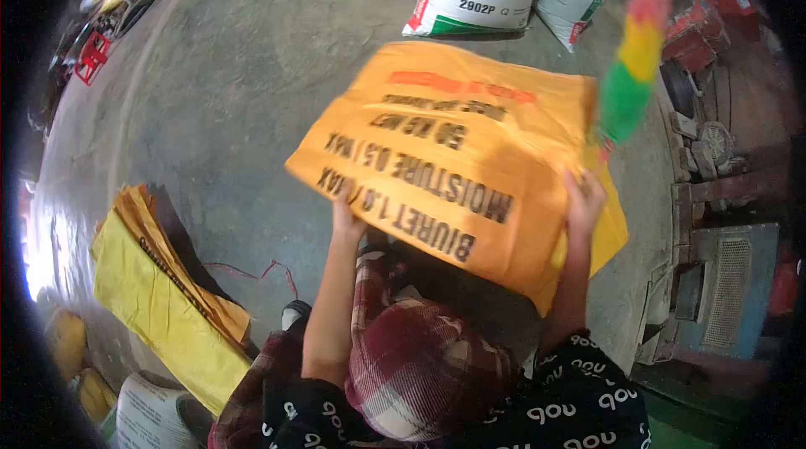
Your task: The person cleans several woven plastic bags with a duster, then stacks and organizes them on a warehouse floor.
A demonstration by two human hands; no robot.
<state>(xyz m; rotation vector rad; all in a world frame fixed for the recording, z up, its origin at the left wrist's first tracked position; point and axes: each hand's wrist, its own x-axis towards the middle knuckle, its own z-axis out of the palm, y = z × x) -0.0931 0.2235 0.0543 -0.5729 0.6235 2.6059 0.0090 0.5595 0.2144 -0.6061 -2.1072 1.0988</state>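
Over the smooth grey floor [227,105], the left hand [346,216] and right hand [585,201] have their fingers clasped on the edges of a broad, creased orange sack [453,164], its black capitals upside down. A striped, fuzzy-looking duster [634,63] rises beside the right one.

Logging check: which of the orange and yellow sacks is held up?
The orange plastic sack printed MOISTURE in black: left hand and right hand hold it; the folded yellow stack lies on the floor.
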